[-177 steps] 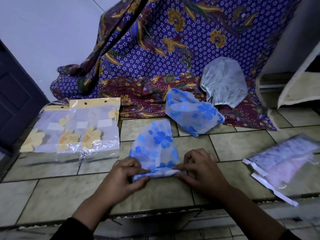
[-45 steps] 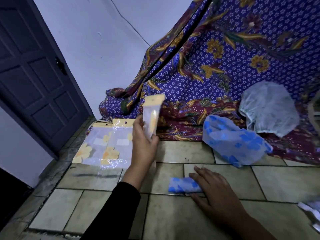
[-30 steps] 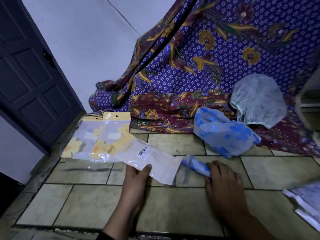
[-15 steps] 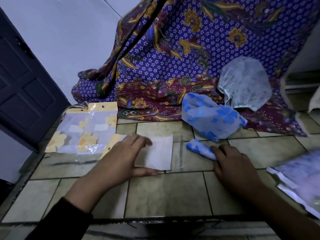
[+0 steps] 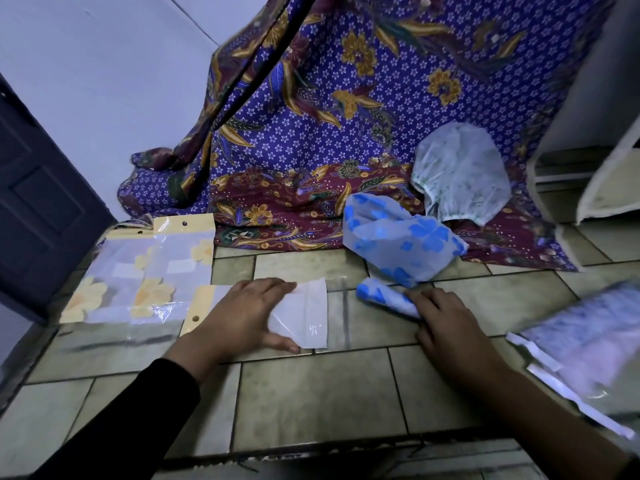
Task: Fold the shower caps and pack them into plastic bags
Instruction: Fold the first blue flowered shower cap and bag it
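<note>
The folded shower cap, a small blue-flowered roll, lies on the tiled floor, slanting away from the person. The right hand has its grip on the roll's right end. The fingers bend over the top of it and cover that end, while the left end sticks out bare. The thumb is hidden, so how far the grip closes underneath cannot be told.

Just left of the folded cap, with a narrow strip of floor between them, a plastic bag lies flat. Its clear open end faces the cap and its yellow header points away from it. The left hand presses on this bag with its grip apart, fingers straight and the thumb spread along the near edge.

Farther left of the cap, beyond that bag, lies a stack of empty bags printed with yellow flowers. Directly behind the cap, almost touching it, sits a loose blue shower cap. Behind and to the right of that one a white shower cap rests on a purple batik cloth, which drapes up the wall. Well to the right of the folded cap, blurred at the frame edge, are filled bags.
</note>
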